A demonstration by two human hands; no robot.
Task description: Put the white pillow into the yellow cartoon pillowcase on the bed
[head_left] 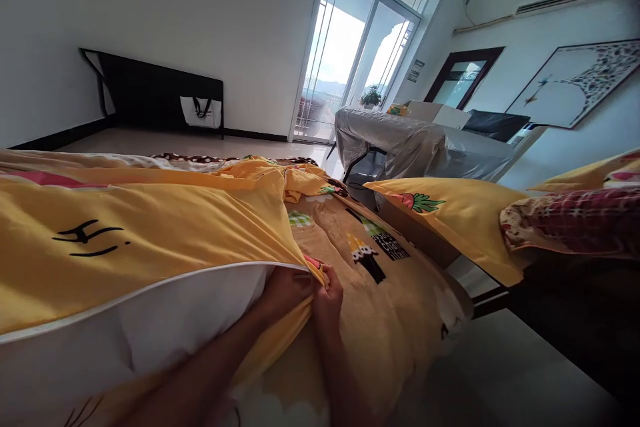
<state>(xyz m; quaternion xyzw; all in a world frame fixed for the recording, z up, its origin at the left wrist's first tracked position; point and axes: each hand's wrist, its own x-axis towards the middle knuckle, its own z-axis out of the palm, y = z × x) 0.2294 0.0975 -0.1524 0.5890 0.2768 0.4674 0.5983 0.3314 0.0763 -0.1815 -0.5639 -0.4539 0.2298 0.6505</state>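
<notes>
**Both hands pinch the corner of a yellow duvet cover**

The yellow duvet cover lies across the bed, its open corner gathered right at the fingertips of both hands. The left hand is curled closed on the cover's edge, fingers tucked into the fabric where the white zip-lined hem runs in from the side. The right hand touches the left, thumb and fingers pressed shut on the same bunched corner, with a sliver of pink cloth showing between them.

Just under the left fingers and spreading away along that forearm, the white quilt bulges out of the cover's opening. Black drawn marks sit on the yellow cloth well beyond the left hand. Directly past the fingertips and under the right wrist lies a tan fleece blanket printed with cartoon figures, draped over the bed's edge.

Further out on the right hand's side, a yellow pillow with a strawberry print rests on a dark frame, and beside it a red plaid cushion. Far ahead of the fingers stands a table under a grey plastic sheet, then a tall glass balcony door. Against the far wall on the left hand's side leans a black panel with a white bag in front.
</notes>
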